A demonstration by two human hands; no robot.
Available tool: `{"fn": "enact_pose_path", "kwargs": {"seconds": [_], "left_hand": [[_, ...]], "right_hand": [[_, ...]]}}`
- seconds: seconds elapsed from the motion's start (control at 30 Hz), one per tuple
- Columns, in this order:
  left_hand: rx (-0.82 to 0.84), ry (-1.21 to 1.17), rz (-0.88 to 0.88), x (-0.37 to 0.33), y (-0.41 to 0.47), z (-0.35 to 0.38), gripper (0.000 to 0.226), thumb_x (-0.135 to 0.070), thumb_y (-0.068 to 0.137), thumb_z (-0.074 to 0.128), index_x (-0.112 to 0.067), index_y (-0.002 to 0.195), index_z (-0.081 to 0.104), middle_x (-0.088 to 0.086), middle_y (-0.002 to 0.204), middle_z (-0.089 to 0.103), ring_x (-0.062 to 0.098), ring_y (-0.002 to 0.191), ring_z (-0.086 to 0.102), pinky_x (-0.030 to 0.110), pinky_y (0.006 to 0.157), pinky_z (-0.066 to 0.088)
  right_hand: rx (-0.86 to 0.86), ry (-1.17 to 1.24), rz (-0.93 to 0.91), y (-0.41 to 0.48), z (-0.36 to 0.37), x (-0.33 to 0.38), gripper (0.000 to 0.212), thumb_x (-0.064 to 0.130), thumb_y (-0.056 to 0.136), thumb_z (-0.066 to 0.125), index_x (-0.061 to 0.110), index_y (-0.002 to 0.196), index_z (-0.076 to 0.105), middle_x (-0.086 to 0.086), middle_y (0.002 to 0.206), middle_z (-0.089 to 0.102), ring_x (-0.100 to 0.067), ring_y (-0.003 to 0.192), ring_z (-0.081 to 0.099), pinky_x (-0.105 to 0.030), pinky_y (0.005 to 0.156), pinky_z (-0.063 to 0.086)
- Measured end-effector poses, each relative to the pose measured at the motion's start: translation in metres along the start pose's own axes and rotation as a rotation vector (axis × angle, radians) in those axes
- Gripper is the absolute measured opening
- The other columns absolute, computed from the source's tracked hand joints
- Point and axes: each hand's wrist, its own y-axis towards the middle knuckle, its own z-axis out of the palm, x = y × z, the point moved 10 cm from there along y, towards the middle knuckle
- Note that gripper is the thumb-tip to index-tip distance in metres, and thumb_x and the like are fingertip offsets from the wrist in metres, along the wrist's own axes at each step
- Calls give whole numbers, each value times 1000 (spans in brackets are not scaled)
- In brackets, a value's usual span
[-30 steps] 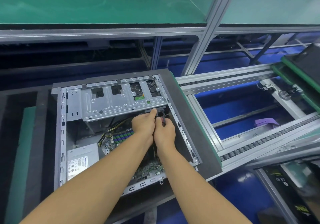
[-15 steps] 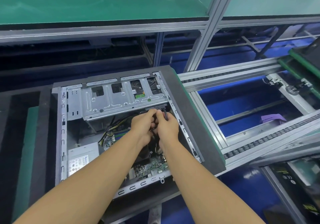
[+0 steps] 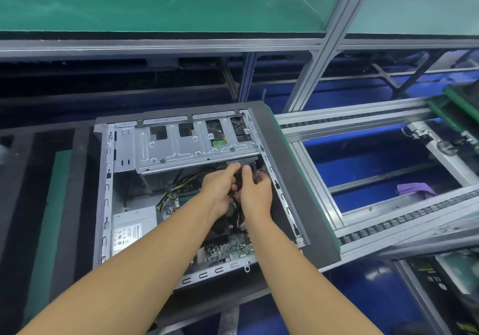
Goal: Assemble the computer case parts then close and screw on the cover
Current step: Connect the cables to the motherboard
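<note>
1. The computer case (image 3: 103, 192) lies open on the grey pallet (image 3: 298, 192), with the power supply (image 3: 132, 228) and drive cage (image 3: 186, 150) already seated
2. My left hand (image 3: 220, 192) and right hand (image 3: 256, 197) both pinch a black cable (image 3: 235, 201) just under the cage; plugging looks unfinished
3. My hands hide the connector; no cover or screws are in view, so closing remains

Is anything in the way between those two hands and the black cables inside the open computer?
Nothing visible stands between them. The left hand and the right hand both grip the black cables directly, just below the drive cage inside the open case.
</note>
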Motion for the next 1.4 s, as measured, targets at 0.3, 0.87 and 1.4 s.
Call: {"fn": "enact_pose_path", "kwargs": {"seconds": [0.3, 0.87, 1.4], "left_hand": [[53, 6, -54, -6, -10, -42, 25, 6, 91, 32, -5, 96, 54, 8, 68, 43, 18, 53, 40, 27, 43, 41], [168, -312, -92, -29, -34, -79, 16, -5, 89, 33, -14, 87, 46, -2, 57, 36, 9, 38, 23, 17, 31, 17], [109, 357, 55, -54, -41, -97, 28, -1, 95, 39, -1, 115, 58, 14, 89, 68, 26, 77, 67, 37, 72, 58]], "right_hand": [[81, -468, -440, -69, -5, 35, 47, 12, 91, 60, 16, 135, 44, 1, 133, 41, -13, 124, 32, -35, 111, 34], [892, -860, -402, -95, 57, -13, 41, 33, 99, 60, 24, 137, 47, 11, 99, 59, -5, 73, 54, -27, 70, 44], [690, -162, -106, -53, 24, -2, 9, 10, 99, 65, 6, 106, 63, -4, 77, 71, -12, 63, 59, -24, 58, 51]]}}
